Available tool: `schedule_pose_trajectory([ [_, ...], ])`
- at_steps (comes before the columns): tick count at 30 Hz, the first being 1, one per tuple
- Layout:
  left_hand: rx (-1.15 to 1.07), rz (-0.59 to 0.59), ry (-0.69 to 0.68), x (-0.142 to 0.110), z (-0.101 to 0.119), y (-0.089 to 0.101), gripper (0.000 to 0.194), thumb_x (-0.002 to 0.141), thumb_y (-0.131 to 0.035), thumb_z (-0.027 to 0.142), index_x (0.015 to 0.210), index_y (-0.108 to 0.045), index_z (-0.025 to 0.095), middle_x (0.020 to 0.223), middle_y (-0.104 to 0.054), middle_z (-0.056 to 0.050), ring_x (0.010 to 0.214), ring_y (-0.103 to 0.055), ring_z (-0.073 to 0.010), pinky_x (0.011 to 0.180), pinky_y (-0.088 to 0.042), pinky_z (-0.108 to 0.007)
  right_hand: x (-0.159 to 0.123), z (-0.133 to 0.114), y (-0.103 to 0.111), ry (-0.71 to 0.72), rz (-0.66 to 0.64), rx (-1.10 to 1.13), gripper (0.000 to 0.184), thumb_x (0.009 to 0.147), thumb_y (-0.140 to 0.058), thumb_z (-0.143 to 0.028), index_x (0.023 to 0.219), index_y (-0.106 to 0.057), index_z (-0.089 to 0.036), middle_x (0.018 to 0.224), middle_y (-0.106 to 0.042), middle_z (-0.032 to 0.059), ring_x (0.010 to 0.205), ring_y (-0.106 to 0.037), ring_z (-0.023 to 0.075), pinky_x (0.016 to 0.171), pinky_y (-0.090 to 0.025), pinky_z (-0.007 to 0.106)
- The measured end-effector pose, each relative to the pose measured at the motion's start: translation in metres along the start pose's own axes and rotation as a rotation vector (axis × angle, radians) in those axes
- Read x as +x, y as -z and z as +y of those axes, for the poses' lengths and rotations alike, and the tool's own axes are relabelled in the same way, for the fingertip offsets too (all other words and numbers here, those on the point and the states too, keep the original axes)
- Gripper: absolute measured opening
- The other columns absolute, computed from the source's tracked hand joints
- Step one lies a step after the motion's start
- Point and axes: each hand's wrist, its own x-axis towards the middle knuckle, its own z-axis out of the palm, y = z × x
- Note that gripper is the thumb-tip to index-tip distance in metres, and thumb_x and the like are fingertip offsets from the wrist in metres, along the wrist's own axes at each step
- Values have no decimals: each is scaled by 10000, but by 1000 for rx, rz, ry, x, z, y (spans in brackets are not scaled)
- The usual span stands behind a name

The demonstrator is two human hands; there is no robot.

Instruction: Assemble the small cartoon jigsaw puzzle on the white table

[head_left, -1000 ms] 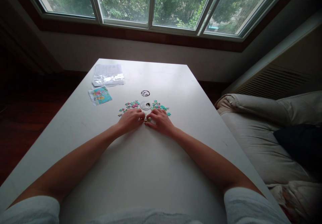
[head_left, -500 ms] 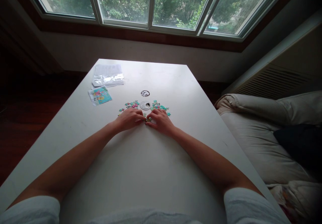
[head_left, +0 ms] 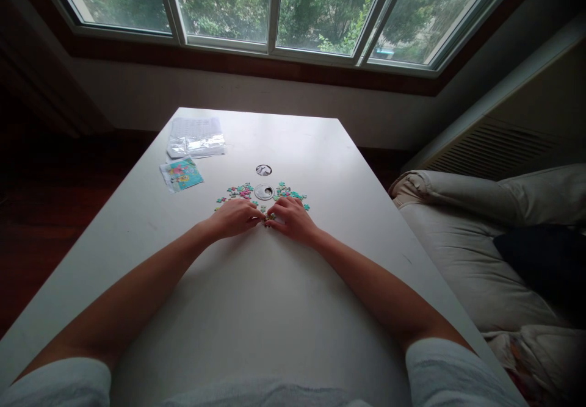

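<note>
My left hand (head_left: 234, 218) and my right hand (head_left: 293, 220) meet fingertip to fingertip over the white table. Between them are a few small jigsaw puzzle pieces (head_left: 267, 218), pinched by the fingers of both hands and partly covered by them. Behind my left hand lies a loose pile of pink, green and yellow puzzle pieces (head_left: 240, 191). A second pile, mostly teal-green puzzle pieces (head_left: 290, 193), spreads behind my right hand. A round silvery disc (head_left: 264, 192) rests flat between the two piles.
Farther back is a smaller round disc (head_left: 264, 169). At the left of the white table (head_left: 256, 309) lie a colourful picture sheet (head_left: 182, 174) and a clear plastic bag (head_left: 196, 136). A pale padded sofa (head_left: 462, 260) stands along the right side, and windows (head_left: 329, 10) are beyond.
Hardly anything differs. Both hands stay at the same spot with their fingertips on the puzzle pieces, and the view has shifted very slightly.
</note>
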Motion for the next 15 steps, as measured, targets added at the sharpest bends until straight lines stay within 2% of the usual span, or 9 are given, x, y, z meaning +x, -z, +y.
schedule_pose_trajectory([
  [3,24,49,5,0,-3,-8,274,970,-517,275,1064,-772,306,869,-716,-37,833,-648,-199,768,-446,-301,1,8,5,-33,61,5,201,973,-604,-419,1001,-719,-257,1018,-690,54,1037,-562,237,985,-335,397],
  [8,115,109,56,1,-8,-19,349,988,-471,258,1261,-685,297,930,-715,-47,891,-644,-212,798,-446,-323,4,35,22,-181,211,3,227,992,-543,-357,935,-719,-227,984,-702,57,967,-580,233,924,-366,388],
  [11,143,126,110,2,-11,-21,318,1009,-444,303,1168,-719,292,881,-703,-46,900,-641,-214,818,-445,-334,5,54,26,-257,251,-7,212,971,-557,-350,957,-731,-230,1000,-697,67,990,-578,252,931,-386,404],
  [15,178,188,189,0,-15,-19,345,1019,-421,328,974,-750,235,886,-699,-65,890,-629,-224,836,-445,-359,4,74,22,-320,251,-22,218,936,-577,-330,1038,-745,-235,1056,-673,94,1033,-565,281,939,-426,424],
])
